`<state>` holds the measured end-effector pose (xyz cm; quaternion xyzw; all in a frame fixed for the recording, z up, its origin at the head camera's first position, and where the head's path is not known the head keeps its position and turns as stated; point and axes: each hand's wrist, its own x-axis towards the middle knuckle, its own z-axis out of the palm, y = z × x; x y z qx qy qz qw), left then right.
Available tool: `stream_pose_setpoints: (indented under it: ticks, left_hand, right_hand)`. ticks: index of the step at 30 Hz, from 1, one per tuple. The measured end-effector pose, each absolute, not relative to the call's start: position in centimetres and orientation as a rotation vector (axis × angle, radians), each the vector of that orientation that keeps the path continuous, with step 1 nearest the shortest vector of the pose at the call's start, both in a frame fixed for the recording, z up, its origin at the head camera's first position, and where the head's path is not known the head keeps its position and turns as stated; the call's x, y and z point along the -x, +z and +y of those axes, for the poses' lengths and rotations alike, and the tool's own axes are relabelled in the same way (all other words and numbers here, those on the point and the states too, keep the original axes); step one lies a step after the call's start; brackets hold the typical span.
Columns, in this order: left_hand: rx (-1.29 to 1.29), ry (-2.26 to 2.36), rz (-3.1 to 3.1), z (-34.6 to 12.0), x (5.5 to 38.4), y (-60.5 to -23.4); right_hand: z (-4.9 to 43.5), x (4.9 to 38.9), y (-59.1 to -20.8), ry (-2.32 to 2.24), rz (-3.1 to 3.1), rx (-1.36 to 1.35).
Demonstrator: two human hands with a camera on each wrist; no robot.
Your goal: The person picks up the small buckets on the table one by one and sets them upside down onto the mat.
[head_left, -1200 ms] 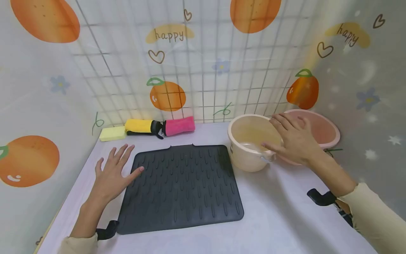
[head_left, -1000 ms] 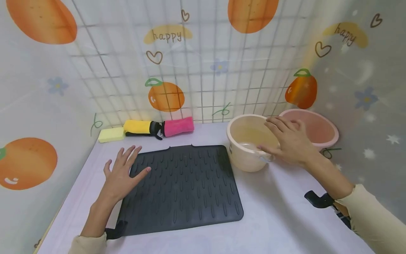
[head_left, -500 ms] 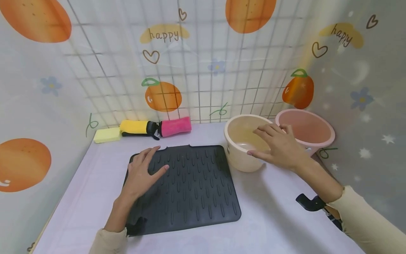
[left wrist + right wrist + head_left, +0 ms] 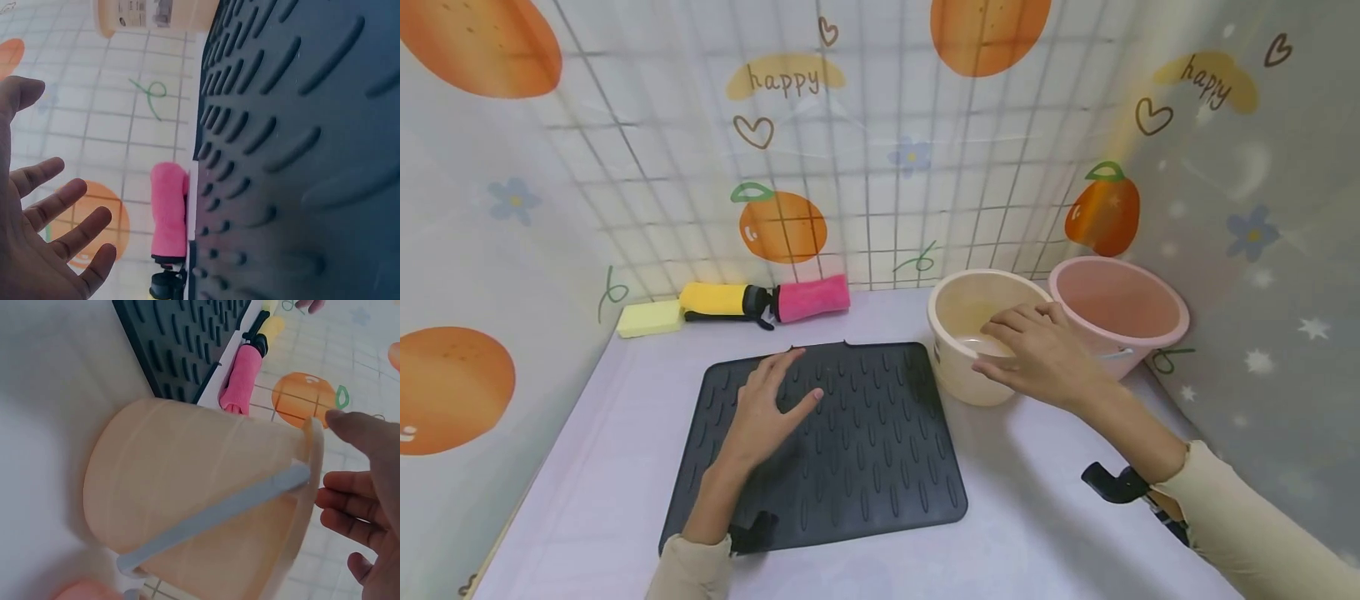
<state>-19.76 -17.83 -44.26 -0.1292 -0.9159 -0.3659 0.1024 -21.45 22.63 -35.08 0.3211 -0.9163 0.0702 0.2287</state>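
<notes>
mat (image 4: 865,450) lies flat and dark on the table (image 4: 580,450), its face covered in raised ridges, and your left hand (image 4: 767,417) hangs above it, fingers loosely spread and holding nothing. your right hand (image 4: 1037,358) is at the cream bucket (image 4: 169,481), its fingers slightly bent over the mouth and the thumb by the near rim; it grips nothing, though whether a fingertip touches the rim cannot be told. the cream bucket stands upright just beside the mat's right edge, its grey handle (image 4: 212,515) slanting down the outer wall (your right wrist view shows that side best). just to its right stands the pink bucket (image 4: 1116,308), also upright. at the back of the table, to your left, a pink roll (image 4: 812,298) and a yellow roll (image 4: 715,298) lie end to end, black fittings (image 4: 756,302) between them, and a pale block (image 4: 651,318) sits at the yellow roll's left end. behind hangs a sheet (image 4: 647,200) printed with oranges and hearts.
</notes>
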Motion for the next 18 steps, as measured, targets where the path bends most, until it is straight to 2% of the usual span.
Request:
stream_pose_setpoints:
  ticks: [18]
  left_hand:
    - [0.432, -1.267, -2.65, -15.1, 20.1, -44.9]
  right_hand:
    - [21.2, 22.0, -36.5, 0.146, -2.466, -0.915]
